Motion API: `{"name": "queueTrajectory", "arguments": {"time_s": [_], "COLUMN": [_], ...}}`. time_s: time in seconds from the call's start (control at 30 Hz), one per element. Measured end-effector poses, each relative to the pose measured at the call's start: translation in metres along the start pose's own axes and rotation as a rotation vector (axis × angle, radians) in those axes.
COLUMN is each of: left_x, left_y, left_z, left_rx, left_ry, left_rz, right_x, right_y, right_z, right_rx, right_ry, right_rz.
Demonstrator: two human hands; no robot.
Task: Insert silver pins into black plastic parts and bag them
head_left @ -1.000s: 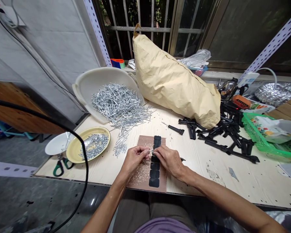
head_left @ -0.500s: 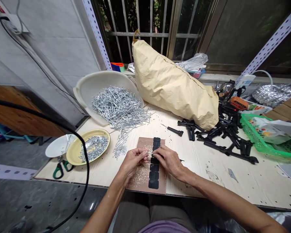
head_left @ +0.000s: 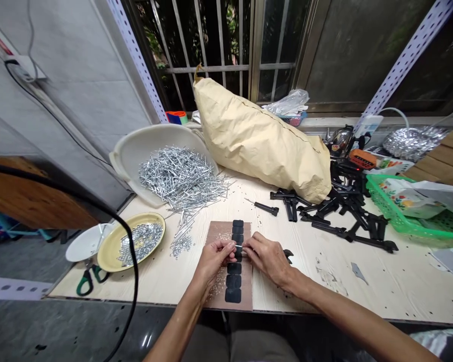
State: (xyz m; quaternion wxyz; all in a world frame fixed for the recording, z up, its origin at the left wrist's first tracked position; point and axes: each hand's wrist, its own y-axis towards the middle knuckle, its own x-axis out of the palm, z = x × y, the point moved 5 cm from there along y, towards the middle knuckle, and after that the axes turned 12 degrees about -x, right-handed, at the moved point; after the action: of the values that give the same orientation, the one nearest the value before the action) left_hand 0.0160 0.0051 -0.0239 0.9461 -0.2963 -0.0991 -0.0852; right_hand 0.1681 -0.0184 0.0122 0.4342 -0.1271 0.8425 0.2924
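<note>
My left hand is closed in a pinch on one end of a thin silvery metal pin. On the pin's other side, my right hand has its fingertips pressed together at the end; they hide that end. Both hands are just above a brown board with a column of black rounded squares and many pale crumbs. Beside my right hand, a small black hooked part pokes out, mostly hidden. Small shiny metal pieces lie left of the board, below several loose pins.
A white basin spills a heap of metal pins. A yellow plate of small metal pieces and green-handled scissors are left. Behind are a paper sack, black plastic parts and a green basket. A black cable crosses the left.
The camera view has shifted slightly. My hands have shifted a little right relative to the board, still pinching the pin, and the black hooked part beside my right hand shows more.
</note>
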Motion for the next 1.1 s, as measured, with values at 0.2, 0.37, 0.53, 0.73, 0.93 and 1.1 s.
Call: {"name": "queueTrajectory", "arguments": {"time_s": [0.2,0.37,0.53,0.73,0.93,1.1], "left_x": [-0.001,-0.013,-0.031,-0.03,-0.03,-0.029], "left_y": [0.008,0.016,0.012,0.006,0.003,0.004], "left_z": [0.0,0.003,0.011,0.005,0.006,0.006], "left_rx": [0.06,0.08,0.335,0.404,0.374,0.372], "left_ry": [0.142,0.232,0.433,0.41,0.351,0.362], "left_rz": [0.036,0.122,0.455,0.57,0.595,0.599], "right_x": [0.011,0.001,0.01,0.037,0.021,0.03], "right_y": [0.002,0.021,0.03,-0.005,0.013,0.003], "right_z": [0.017,0.039,0.06,0.019,0.042,0.029], "right_rx": [0.089,0.049,-0.05,-0.631,-0.351,-0.675], "right_ry": [0.195,0.085,-0.174,-0.17,-0.247,-0.146], "right_rz": [-0.049,-0.046,-0.058,-0.188,-0.076,-0.216]}}
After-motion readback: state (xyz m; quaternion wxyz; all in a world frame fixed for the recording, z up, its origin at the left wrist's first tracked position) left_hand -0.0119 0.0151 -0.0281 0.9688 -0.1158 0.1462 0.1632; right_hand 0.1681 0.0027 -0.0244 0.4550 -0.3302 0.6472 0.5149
